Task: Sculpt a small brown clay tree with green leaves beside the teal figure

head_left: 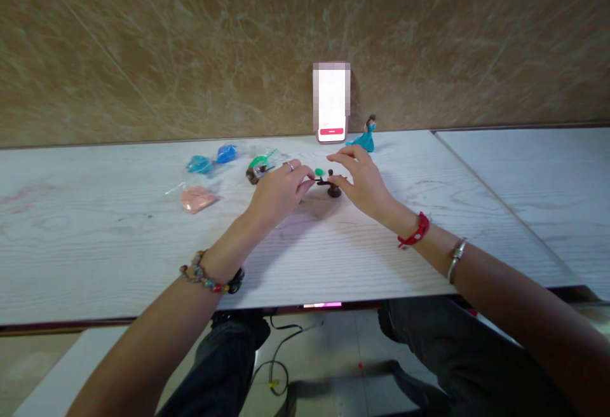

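A small dark brown modelled piece, like a little tree with thin branches and a thick base [334, 191], stands on the white table between my hands. My left hand [284, 187] is closed, its thumb and forefinger pinching the end of the thin left branch. My right hand [361, 178] curves around the right side with its fingers apart, the thumb close to the upper part; whether it touches I cannot tell. A small green lump [319, 172] shows just behind the branch.
Left of my hands lie bags of teal clay [199, 164], blue clay [227, 154], pink clay [197, 199] and green clay [260, 161], beside a dark, shiny item [255, 175]. A lit phone [332, 102] leans on the wall, near a teal-dressed figurine [366, 137].
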`<state>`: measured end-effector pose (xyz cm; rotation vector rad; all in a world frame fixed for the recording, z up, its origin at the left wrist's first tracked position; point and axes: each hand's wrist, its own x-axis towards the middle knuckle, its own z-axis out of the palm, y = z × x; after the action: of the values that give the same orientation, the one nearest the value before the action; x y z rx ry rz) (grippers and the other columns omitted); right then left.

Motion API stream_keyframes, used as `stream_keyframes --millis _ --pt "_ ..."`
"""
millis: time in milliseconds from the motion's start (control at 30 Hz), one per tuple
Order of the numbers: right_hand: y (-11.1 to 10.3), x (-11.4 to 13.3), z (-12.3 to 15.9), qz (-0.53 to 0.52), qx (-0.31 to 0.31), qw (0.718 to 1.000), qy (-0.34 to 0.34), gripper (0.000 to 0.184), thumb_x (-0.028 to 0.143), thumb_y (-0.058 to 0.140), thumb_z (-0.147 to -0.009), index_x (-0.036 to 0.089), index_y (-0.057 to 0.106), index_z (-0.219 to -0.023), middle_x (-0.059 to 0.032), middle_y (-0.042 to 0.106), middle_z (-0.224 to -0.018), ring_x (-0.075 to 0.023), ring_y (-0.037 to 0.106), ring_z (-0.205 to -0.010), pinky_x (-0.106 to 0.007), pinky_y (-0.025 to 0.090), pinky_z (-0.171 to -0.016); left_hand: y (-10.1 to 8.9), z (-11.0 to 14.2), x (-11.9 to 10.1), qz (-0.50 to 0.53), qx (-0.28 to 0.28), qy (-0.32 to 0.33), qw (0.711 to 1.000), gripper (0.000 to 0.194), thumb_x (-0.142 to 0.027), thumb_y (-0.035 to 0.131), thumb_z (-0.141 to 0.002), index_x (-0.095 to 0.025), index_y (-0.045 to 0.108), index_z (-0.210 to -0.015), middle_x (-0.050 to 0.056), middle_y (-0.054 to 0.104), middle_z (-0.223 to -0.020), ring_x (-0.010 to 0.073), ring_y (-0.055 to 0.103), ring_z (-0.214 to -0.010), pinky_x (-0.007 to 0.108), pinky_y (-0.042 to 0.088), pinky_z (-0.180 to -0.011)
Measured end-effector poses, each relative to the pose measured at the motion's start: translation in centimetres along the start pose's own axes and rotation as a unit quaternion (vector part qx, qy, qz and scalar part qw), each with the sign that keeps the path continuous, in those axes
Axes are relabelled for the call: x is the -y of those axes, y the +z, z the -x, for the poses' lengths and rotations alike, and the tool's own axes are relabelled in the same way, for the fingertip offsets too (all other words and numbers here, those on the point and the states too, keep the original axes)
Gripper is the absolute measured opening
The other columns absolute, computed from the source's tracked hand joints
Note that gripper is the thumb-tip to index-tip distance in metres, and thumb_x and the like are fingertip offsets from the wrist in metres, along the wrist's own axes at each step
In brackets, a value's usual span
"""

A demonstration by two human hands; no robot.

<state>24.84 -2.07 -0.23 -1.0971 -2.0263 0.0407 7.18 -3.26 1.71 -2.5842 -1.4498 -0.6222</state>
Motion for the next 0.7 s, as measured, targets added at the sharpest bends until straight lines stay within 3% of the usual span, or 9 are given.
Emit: stream_keyframes --millis 233,433,700 --pt "0.4 -0.3 0.0 -0.014 -0.008 1.0 -0.002 0.025 0.016 0.057 -0.076 0.017 0.058 -0.101 -0.0082 0.052 -0.102 -0.0209 0.048 -0.099 -0.037 0.04 -0.085 0.5 0.0 0.1 -0.008 -0.033 0.018 0.999 0.018 -0.025 0.047 -0.084 -0.015 0.061 -0.089 0.004 0.058 -0.077 0.0149 0.054 -0.072 0.025 0.036 -0.06" --pt "0.6 -0.5 -0.4 -0.048 0.057 0.997 0.003 0.03 0.015 0.062 -0.071 0.018 0.058 -0.101 -0.0074 0.055 -0.101 -0.0214 0.049 -0.098 -0.038 0.041 -0.081 0.6 0.0 0.2 -0.018 -0.052 0.027 0.998 0.018 -0.025 0.047 -0.083 -0.015 0.061 -0.088 0.003 0.057 -0.075 0.0144 0.054 -0.07 0.024 0.036 -0.057" --pt "0.9 -0.6 -1.3 -0.061 0.09 0.994 -0.005 0.011 0.018 0.065 -0.069 0.017 0.065 -0.079 -0.0074 0.057 -0.095 -0.0203 0.052 -0.093 -0.034 0.041 -0.078 0.5 0.0 0.1 -0.027 -0.048 0.028 0.998 0.019 -0.024 0.046 -0.084 -0.014 0.061 -0.088 0.003 0.056 -0.073 0.0141 0.053 -0.067 0.024 0.034 -0.054"
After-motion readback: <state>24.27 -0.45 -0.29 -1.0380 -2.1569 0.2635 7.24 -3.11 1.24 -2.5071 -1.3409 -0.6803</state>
